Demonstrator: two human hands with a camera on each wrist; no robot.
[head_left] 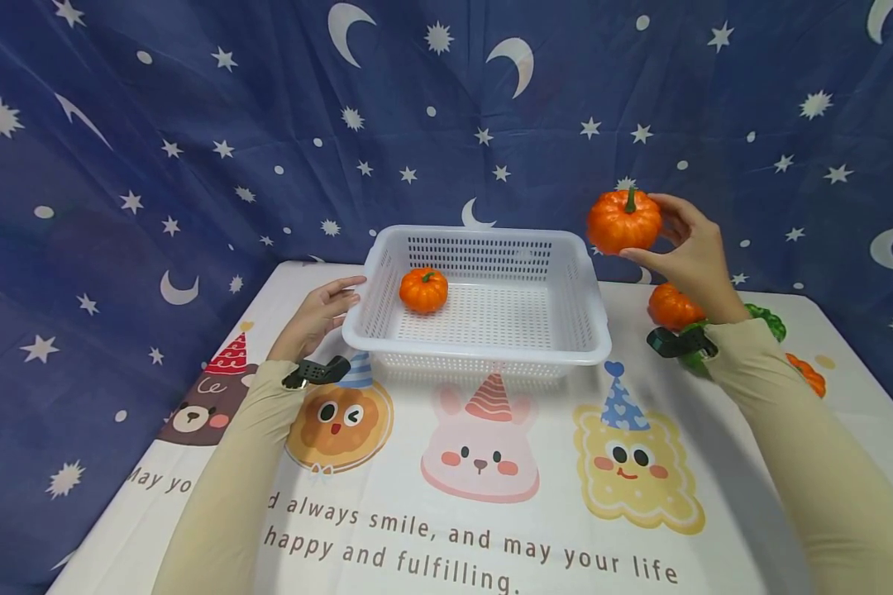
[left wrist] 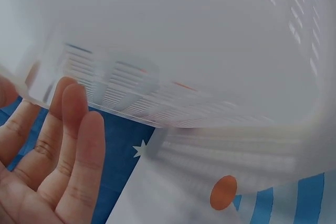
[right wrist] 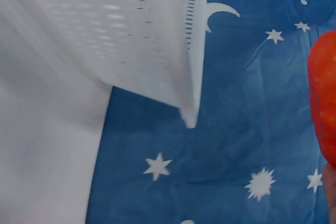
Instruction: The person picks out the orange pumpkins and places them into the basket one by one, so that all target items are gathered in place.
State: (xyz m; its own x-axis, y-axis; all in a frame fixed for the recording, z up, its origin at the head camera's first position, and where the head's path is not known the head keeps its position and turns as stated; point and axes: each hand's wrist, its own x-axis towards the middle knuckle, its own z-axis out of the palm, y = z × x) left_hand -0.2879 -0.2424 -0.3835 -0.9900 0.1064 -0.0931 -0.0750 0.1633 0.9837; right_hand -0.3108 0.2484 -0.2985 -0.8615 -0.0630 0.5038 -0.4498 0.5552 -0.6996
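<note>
A white plastic basket [head_left: 484, 357] with slotted walls stands on the table, one orange pumpkin [head_left: 423, 291] lying inside near its left end. My left hand [head_left: 316, 314] is at the basket's left rim, its fingers [left wrist: 89, 145] fairly straight against the outer side in the left wrist view. Up to the right of the basket and above its rim, my right hand [head_left: 688, 248] pinches another orange pumpkin [head_left: 623, 221] with a green stem, between thumb and fingers. The right wrist view catches only the edge of this held pumpkin [right wrist: 324, 98].
Right of the basket, partly behind my right forearm, lie an orange pumpkin [head_left: 673, 307], a green vegetable-like piece [head_left: 768, 321] and another orange piece [head_left: 807, 374]. A printed white cloth [head_left: 484, 537] covers the table. Behind it hangs a blue star-and-moon curtain [head_left: 417, 107].
</note>
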